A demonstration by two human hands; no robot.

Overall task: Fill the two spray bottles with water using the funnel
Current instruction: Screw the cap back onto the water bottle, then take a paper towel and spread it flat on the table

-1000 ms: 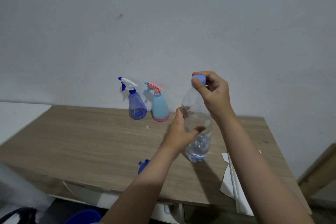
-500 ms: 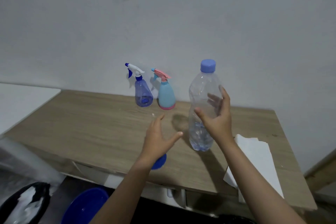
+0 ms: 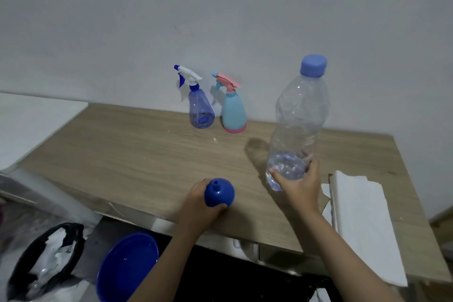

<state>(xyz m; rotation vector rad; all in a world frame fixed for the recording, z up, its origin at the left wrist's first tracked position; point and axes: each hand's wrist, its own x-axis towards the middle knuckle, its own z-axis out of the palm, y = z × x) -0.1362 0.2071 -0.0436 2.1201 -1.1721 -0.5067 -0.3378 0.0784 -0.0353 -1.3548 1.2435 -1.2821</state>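
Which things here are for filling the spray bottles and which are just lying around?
For the job: blue spray bottle, pink-topped spray bottle, blue funnel under the left hand, water bottle held by the right hand.

Lying about: white paper, blue basin, black bag.

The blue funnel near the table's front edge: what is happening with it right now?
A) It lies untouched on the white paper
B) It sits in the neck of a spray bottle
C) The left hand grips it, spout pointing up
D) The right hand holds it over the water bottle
C: the left hand curls round the blue funnel on the table, its narrow spout pointing up.
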